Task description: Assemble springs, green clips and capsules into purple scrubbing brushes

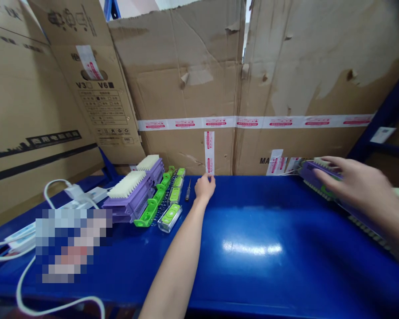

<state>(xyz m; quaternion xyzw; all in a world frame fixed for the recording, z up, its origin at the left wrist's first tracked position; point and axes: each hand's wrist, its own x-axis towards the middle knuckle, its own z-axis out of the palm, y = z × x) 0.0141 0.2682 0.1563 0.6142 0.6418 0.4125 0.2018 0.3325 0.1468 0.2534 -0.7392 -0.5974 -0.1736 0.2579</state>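
My left hand is over the back of the blue table, its fingers curled together at the tips; whether anything small is between them is hidden. Just left of it lies a small screwdriver with a clear handle. My right hand, slightly blurred, reaches over a purple block with pale bristles at the right, its thumb and fingers spread apart. Farther left stand purple blocks with cream bristle tops, a row of green plastic holders, several coil springs and clear cases with green inserts.
A white power strip with cables lies at the left, beside a pixelated patch. Cardboard sheets wall off the back and left, with printed tape across them. A blue metal post rises at the right.
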